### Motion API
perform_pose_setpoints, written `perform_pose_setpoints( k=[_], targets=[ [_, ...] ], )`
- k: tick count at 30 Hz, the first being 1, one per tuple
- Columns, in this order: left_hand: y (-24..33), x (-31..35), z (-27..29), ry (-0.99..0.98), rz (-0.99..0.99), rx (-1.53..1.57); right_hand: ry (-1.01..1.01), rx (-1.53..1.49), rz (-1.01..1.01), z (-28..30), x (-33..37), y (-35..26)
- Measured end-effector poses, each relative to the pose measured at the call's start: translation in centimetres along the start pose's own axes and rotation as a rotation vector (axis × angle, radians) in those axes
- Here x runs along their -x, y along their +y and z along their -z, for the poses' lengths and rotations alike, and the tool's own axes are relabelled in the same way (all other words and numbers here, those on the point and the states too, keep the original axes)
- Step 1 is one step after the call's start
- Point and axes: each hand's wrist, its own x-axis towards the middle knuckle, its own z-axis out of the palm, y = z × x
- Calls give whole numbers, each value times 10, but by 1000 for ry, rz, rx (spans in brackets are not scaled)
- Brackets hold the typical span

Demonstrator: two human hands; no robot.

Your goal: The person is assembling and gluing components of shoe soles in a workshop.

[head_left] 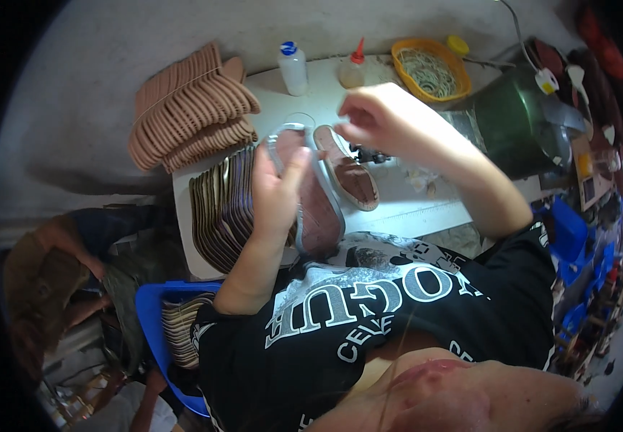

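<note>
Grey-edged sole (319, 210), left fingers (298, 163) clasping it, right fingers (354, 134) curled, contents unclear

Shoe workshop with bundled soles (182, 101)

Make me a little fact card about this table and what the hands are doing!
Left hand: holding a grey-edged sole
Right hand: raised, fingers curled; can't tell if holding anything
Near right hand: brown sole on the white table
Back left: stacked tan pieces
Bottles: blue-capped bottle, red-tipped bottle
Yellow basket: pale bands inside
</note>
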Motion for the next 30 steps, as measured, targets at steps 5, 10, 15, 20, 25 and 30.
perform_pose_setpoints(
  k=[5, 10, 15, 20, 25, 30],
  targets=[
    [13, 25, 43, 235, 196, 638, -354, 125, -387, -29, -116, 51],
    [11, 39, 61, 353, 216, 902, -301, 83, -549, -72, -176, 126],
    [8, 41, 59, 250, 186, 931, -41, -30, -402, -78, -180, 140],
    [19, 35, 46, 172, 256, 1028, 41, -411, -172, -34, -133, 63],
    [22, 28, 23, 85, 305, 942, -98, 261, 269, -8, -82, 0],
    [20, 24, 4, 3, 328, 942, -146, 429, 312, -4, -67, -12]
  ],
)
